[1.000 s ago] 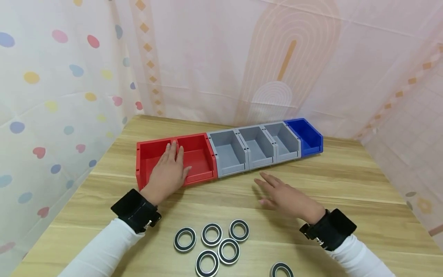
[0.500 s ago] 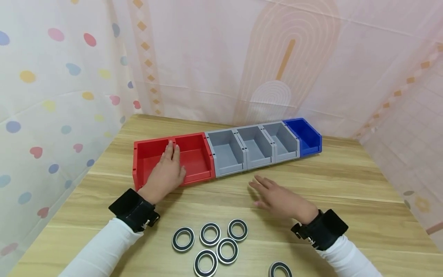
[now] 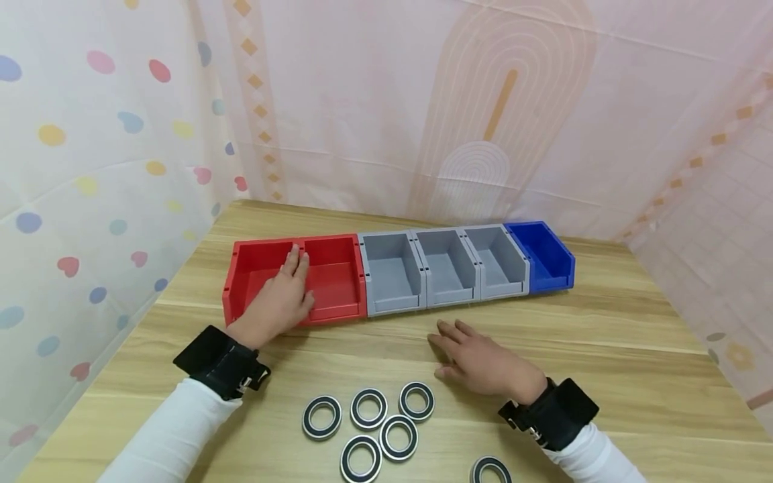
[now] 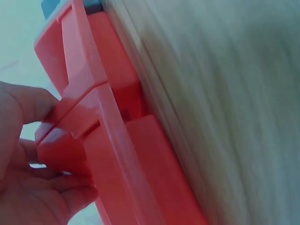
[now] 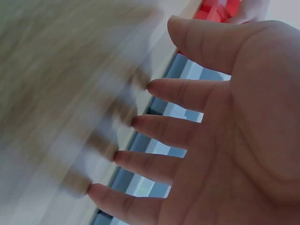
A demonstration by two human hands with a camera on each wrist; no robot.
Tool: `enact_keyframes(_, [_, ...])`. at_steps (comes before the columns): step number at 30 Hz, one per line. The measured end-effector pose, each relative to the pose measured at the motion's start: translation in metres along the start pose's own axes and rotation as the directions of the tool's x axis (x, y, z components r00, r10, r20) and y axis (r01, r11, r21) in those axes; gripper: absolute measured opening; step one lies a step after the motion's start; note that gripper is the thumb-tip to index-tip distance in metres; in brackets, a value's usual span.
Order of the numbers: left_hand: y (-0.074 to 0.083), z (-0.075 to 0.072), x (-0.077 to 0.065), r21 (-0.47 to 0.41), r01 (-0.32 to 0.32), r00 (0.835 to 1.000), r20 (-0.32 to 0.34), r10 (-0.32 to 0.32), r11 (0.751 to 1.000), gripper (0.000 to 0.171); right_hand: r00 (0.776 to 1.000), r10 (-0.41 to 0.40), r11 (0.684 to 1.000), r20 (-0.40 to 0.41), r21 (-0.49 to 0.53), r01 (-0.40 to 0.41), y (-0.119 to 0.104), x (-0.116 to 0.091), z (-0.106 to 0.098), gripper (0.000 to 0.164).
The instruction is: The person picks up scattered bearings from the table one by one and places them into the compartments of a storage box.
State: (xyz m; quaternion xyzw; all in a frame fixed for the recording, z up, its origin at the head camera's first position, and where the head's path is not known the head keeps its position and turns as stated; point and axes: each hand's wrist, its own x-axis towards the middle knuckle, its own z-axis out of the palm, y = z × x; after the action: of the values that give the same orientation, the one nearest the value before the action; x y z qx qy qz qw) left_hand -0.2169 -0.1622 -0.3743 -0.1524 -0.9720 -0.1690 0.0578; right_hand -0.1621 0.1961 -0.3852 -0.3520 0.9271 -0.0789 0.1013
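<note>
My left hand (image 3: 274, 298) is at the partition between two red bins (image 3: 332, 285) at the left end of the row. In the left wrist view, its thumb lies on one side of the doubled red walls (image 4: 89, 101) and its fingers on the other, pinching them. Three grey bins (image 3: 395, 292) and a blue bin (image 3: 552, 265) continue the row to the right, side by side. My right hand (image 3: 486, 362) is in front of the grey bins, palm down with spread fingers, holding nothing. The fingertips (image 5: 154, 86) are at the tabletop in the right wrist view.
Several ball bearings (image 3: 398, 438) with black seals lie loosely grouped on the wooden table (image 3: 616, 335) near its front. Another bearing (image 3: 490, 460) lies apart to their right, partly cut by the frame edge. Patterned curtains (image 3: 362, 100) hang behind and beside the table.
The row's right end, with the grey and blue bins, has swung toward me. My left hand has shifted slightly left and stays at the partition. My right hand has moved left and nearer me.
</note>
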Motion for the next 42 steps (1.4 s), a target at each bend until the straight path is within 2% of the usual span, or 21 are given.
enact_keyframes(9, [-0.012,-0.004,0.002,-0.024,-0.029,0.999,0.037,0.030,0.999,0.084,0.999,0.000,0.999,0.053,0.043,-0.002,-0.015,-0.005,-0.008,0.061])
enact_keyframes(20, [-0.023,-0.010,0.002,-0.020,-0.056,0.997,0.050,0.056,0.998,0.083,0.994,-0.086,0.996,0.067,-0.019,0.087,-0.045,-0.008,-0.009,0.061])
enact_keyframes(27, [-0.032,-0.012,0.003,-0.058,-0.067,0.995,0.067,0.071,0.996,0.080,0.989,-0.116,0.992,0.091,-0.040,0.120,-0.059,-0.005,-0.009,0.052])
enact_keyframes(35, [-0.036,-0.010,0.005,-0.083,-0.095,0.994,0.049,0.100,0.992,0.079,0.982,-0.144,0.986,0.121,-0.060,0.152,-0.067,-0.006,-0.008,0.047])
enact_keyframes(42, [-0.037,-0.007,-0.001,-0.089,-0.085,0.996,0.032,0.088,0.992,0.079,0.978,-0.195,0.974,0.078,-0.101,0.202,-0.067,-0.008,-0.003,0.044])
